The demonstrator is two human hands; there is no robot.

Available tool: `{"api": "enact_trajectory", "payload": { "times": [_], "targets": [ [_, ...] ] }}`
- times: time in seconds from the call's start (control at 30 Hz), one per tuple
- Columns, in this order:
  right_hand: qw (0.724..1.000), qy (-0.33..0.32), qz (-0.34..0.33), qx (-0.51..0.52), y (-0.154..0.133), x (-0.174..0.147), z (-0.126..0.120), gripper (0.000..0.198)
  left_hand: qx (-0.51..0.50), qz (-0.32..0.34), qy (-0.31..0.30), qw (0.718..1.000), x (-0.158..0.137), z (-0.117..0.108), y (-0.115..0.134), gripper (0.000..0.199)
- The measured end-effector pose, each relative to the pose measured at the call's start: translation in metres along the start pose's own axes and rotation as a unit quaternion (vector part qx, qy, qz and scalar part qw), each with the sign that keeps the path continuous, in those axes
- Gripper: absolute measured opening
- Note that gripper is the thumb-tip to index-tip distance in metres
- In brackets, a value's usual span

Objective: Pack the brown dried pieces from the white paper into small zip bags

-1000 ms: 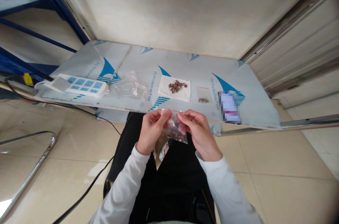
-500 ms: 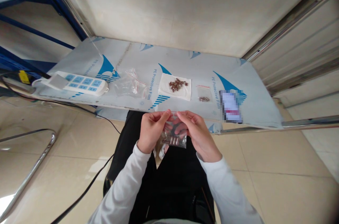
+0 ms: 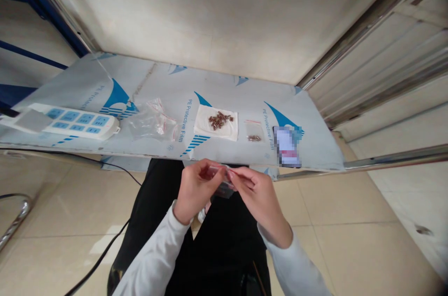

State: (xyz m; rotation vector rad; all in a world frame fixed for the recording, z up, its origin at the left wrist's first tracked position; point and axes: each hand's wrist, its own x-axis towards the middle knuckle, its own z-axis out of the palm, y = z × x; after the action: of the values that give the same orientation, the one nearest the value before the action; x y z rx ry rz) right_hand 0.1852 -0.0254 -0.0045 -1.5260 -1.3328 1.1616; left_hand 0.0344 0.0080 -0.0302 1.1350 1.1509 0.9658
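Note:
Between my hands, over my lap in front of the shelf edge, is a small clear zip bag (image 3: pixel 225 190). My left hand (image 3: pixel 199 187) pinches its top edge from one side, thumb against fingers. My right hand (image 3: pixel 257 195) pinches the same edge close by, the thumbs nearly meeting. The bag's lower part is partly hidden, and its contents are hard to make out now. Beyond my hands, a pile of small brown capsules (image 3: pixel 220 121) lies on a white tissue (image 3: pixel 201 125). To its right lies another small zip bag (image 3: pixel 254 129) with several capsules in it.
On the film-covered shelf (image 3: pixel 164 76) are a white power strip (image 3: pixel 77 121) at left, several clear bags (image 3: pixel 154 121) beside it, and a phone (image 3: pixel 287 146) at right. A black cable (image 3: pixel 108 249) hangs at left. Metal posts (image 3: pixel 353 37) frame the shelf.
My view has shifted, so the shelf's things appear further left. My hands have drawn closer together at the bag's top, and the bag has tilted, its capsules less visible.

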Motion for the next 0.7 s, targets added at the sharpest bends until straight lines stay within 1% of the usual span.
{"api": "enact_trajectory", "payload": {
  "times": [0.07,0.1,0.17,0.2,0.3,0.33,0.37,0.4,0.43,0.47,0.5,0.53,0.6,0.63,0.67,0.7],
  "targets": [
    [0.998,0.036,-0.017,-0.049,0.001,-0.002,-0.001,0.024,0.045,0.043,0.015,0.998,0.000,0.004,-0.002,0.021],
    [0.997,0.046,-0.020,-0.054,0.001,-0.001,-0.002,0.023,0.045,0.055,0.014,0.997,0.000,0.006,-0.003,0.021],
    [0.998,0.047,-0.013,-0.028,0.000,0.002,-0.005,0.024,0.007,0.063,-0.002,0.998,0.001,0.007,-0.003,0.021],
    [0.999,0.042,-0.006,-0.009,-0.001,0.005,-0.007,0.024,-0.016,0.061,-0.022,0.998,0.002,0.006,-0.002,0.023],
    [0.999,0.033,0.001,0.010,-0.010,0.015,-0.019,0.025,-0.048,0.060,-0.085,0.993,0.007,-0.003,0.005,0.031],
    [0.999,0.041,-0.005,0.000,-0.014,0.019,-0.024,0.024,-0.047,0.065,-0.087,0.993,0.009,-0.008,0.007,0.034],
    [0.998,0.057,-0.014,-0.014,-0.018,0.025,-0.031,0.025,-0.040,0.073,-0.074,0.994,0.012,-0.014,0.009,0.036],
    [0.996,0.078,-0.025,-0.028,-0.021,0.032,-0.039,0.025,-0.026,0.083,-0.043,0.995,0.015,-0.022,0.010,0.037],
    [0.993,0.106,-0.038,-0.039,-0.023,0.041,-0.048,0.027,0.000,0.095,0.000,0.995,0.020,-0.032,0.010,0.038],
    [0.989,0.134,-0.048,-0.048,-0.022,0.053,-0.058,0.029,0.038,0.104,0.051,0.992,0.025,-0.044,0.009,0.039],
    [0.984,0.159,-0.054,-0.054,-0.019,0.066,-0.070,0.032,0.092,0.115,0.108,0.983,0.032,-0.056,0.007,0.038],
    [0.980,0.182,-0.058,-0.064,-0.012,0.082,-0.081,0.035,0.155,0.122,0.169,0.966,0.040,-0.069,0.004,0.037],
    [0.973,0.196,-0.036,-0.116,0.007,0.115,-0.104,0.038,0.281,0.113,0.288,0.909,0.060,-0.094,-0.004,0.035],
    [0.966,0.197,-0.024,-0.163,0.019,0.132,-0.115,0.037,0.328,0.100,0.324,0.882,0.070,-0.104,-0.009,0.034],
    [0.953,0.201,-0.004,-0.228,0.031,0.146,-0.125,0.035,0.373,0.084,0.344,0.858,0.080,-0.113,-0.013,0.037],
    [0.934,0.211,0.001,-0.287,0.042,0.158,-0.133,0.035,0.408,0.060,0.349,0.842,0.089,-0.119,-0.017,0.039]
  ]
}}
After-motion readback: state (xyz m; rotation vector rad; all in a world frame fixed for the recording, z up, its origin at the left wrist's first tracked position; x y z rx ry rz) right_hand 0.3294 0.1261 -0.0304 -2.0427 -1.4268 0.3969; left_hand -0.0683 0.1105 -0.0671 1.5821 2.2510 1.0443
